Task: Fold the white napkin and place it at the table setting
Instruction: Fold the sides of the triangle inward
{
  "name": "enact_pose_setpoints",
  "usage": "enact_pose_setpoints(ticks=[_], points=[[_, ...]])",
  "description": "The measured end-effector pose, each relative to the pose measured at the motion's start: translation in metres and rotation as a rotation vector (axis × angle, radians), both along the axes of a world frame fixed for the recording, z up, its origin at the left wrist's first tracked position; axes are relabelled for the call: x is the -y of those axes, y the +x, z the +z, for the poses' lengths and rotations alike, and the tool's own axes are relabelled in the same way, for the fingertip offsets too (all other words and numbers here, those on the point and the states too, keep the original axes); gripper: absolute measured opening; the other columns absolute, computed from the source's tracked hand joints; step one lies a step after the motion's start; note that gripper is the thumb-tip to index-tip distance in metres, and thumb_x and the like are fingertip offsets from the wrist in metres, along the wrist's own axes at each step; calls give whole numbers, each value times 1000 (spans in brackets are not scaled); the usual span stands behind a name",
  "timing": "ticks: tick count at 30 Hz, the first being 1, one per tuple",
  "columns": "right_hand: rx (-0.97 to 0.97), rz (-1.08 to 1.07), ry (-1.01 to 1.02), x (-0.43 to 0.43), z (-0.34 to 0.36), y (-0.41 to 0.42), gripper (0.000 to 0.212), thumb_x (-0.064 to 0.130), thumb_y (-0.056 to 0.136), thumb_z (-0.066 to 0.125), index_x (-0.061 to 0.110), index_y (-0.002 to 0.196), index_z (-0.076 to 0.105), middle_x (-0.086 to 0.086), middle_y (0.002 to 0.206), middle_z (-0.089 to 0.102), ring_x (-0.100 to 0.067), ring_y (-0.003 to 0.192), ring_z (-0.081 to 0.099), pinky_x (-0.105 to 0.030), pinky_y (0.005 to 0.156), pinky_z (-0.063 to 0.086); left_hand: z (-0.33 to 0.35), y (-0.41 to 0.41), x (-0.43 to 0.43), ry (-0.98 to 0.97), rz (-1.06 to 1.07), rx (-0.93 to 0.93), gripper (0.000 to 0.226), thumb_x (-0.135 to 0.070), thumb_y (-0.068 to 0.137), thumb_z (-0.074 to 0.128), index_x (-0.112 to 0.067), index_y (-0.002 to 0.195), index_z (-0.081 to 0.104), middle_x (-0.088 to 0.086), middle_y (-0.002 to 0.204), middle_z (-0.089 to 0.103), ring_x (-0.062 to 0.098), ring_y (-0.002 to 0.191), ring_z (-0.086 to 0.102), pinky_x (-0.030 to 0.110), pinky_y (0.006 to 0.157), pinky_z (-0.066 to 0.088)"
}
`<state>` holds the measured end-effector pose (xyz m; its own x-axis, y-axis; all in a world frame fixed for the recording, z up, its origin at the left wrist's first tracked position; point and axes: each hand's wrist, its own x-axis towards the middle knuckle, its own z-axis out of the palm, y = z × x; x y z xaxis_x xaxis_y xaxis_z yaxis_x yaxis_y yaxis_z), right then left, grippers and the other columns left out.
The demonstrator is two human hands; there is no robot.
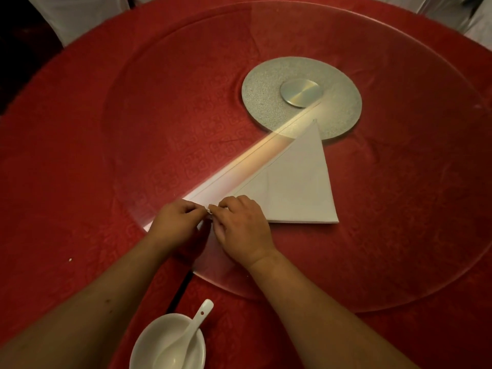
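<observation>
The white napkin [295, 182] lies folded into a triangle on the glass turntable [399, 209], its point reaching toward the silver hub. My left hand [175, 222] and my right hand [243, 227] meet at the napkin's near left corner. Both pinch the cloth there between thumb and fingers, fingertips almost touching. The corner itself is mostly hidden under my hands.
A white bowl [157, 339] with a white ceramic spoon [194, 326] in it stands at the near edge of the red tablecloth [66, 182]. A round silver hub [300, 94] sits at the turntable's centre. White-covered chairs [80, 14] ring the far side.
</observation>
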<state>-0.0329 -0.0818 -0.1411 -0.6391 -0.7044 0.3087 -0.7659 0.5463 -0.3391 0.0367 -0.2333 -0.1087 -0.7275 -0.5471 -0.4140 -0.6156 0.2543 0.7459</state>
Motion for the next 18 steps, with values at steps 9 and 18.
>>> enact_pose_setpoints(ticks=[9, 18], points=[[75, -6, 61, -2, 2, 9, 31, 38, 92, 61, 19, 114, 69, 1, 103, 65, -21, 93, 53, -37, 79, 46, 3, -2, -6, 45, 65, 8, 28, -46, 89, 74, -35, 63, 78, -4, 55, 71, 5, 46, 62, 26, 50, 47], [39, -40, 56, -56, 11, -3, 39, 19, 77, 66, 18, 116, 71, -2, 102, 66, -27, 91, 58, -43, 76, 50, 35, -9, -8, 277, -211, 110, 31, -32, 84, 75, -21, 55, 76, -6, 53, 62, 7, 47, 53, 23, 47, 43]])
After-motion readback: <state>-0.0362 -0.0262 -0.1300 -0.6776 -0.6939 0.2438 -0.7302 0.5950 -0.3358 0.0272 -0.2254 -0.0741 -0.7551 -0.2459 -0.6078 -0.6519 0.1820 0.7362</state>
